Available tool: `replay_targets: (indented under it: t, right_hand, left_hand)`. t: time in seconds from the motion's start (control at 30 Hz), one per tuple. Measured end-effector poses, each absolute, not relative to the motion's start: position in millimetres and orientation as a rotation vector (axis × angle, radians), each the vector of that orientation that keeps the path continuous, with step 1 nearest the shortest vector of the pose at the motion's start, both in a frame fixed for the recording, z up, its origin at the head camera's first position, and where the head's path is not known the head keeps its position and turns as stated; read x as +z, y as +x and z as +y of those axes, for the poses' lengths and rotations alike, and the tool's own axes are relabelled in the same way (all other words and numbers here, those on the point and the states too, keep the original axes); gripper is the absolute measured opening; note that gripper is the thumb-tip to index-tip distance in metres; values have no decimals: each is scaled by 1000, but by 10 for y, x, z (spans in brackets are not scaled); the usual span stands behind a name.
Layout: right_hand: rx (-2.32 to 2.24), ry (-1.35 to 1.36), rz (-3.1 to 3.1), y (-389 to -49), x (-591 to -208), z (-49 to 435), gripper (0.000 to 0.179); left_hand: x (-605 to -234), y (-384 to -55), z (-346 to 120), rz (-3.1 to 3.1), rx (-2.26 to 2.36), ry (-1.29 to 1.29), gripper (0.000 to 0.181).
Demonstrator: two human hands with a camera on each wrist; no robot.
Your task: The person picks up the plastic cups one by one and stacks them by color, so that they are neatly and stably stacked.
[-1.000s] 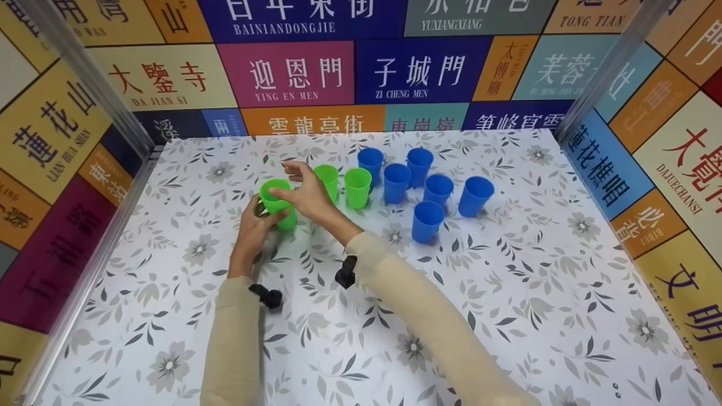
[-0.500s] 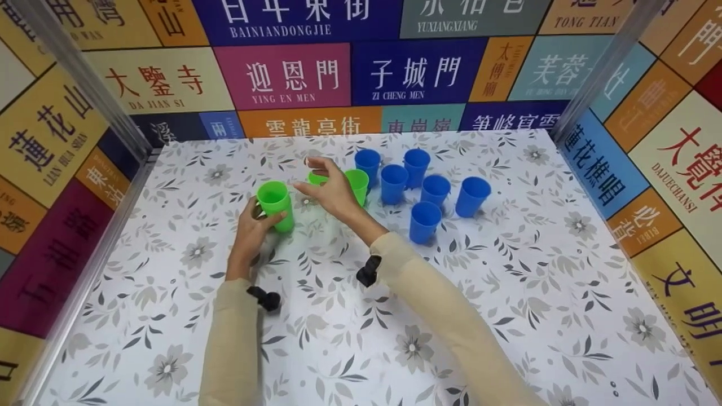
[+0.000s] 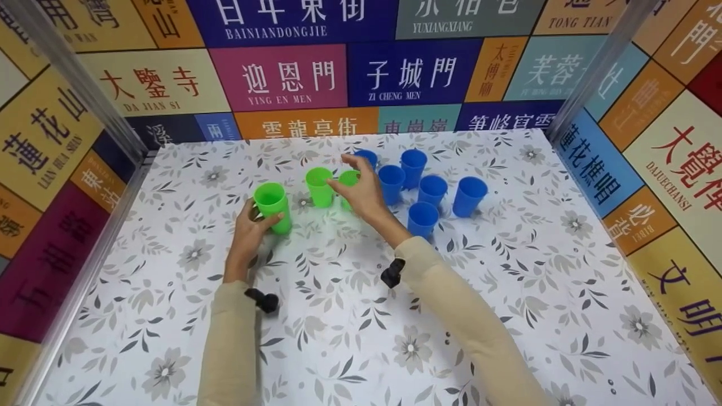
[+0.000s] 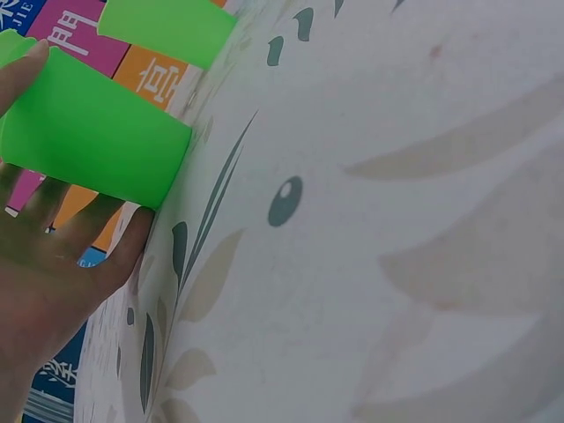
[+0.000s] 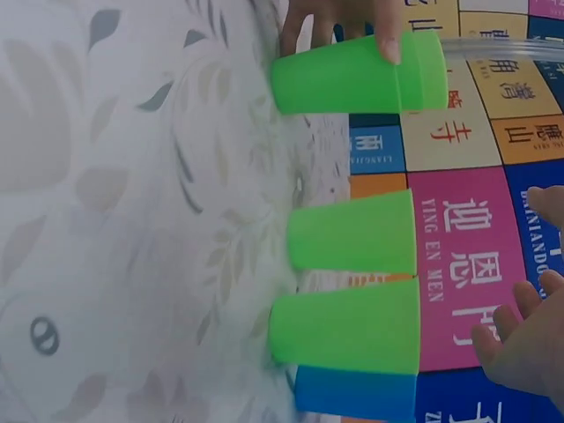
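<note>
My left hand (image 3: 246,237) holds a nested stack of green cups (image 3: 271,204), thumb on the near side and fingers round the far side. The stack stands upright on the table, and a second rim shows near its top in the right wrist view. Above the other green cups, my right hand (image 3: 364,192) hovers with thumb and fingers apart and nothing between them. One single green cup (image 3: 320,189) stands just left of that hand. Another green cup (image 5: 348,326) is partly hidden behind the hand in the head view.
Several upright blue cups (image 3: 469,197) stand in a loose cluster right of the green ones, one partly behind my right hand. A floral cloth (image 3: 338,338) covers the table. Printed panels (image 3: 414,73) wall in the back and both sides.
My right hand has moved away from the stack toward the right, over the single green cups, bringing one of them into full view. The left hand keeps its grip on the stack.
</note>
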State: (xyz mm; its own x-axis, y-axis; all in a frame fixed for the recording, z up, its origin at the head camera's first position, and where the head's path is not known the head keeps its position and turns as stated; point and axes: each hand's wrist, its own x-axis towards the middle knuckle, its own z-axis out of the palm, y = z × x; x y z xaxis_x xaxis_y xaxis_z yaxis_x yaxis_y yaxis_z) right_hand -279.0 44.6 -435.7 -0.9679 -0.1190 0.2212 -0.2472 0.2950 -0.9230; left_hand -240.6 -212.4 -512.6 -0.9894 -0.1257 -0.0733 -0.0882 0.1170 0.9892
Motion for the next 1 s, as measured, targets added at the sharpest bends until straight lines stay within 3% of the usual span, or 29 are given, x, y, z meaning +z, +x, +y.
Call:
replay_targets:
  t: [0.27, 0.6, 1.0]
  right_hand:
    - [1754, 259, -2419, -2806, -4533, 599, 65]
    - [1777, 142, -2461, -2815, -4756, 598, 75]
    - [1820, -25, -2471, -2934, -4955, 548, 79]
  left_hand:
    - [-5100, -2389, -2137, -2322, -2088, 227, 74]
    - [-4795, -2220, -2057, -2319, -2130, 215, 74]
    - [-5086, -2383, -2124, -2304, -2110, 223, 72]
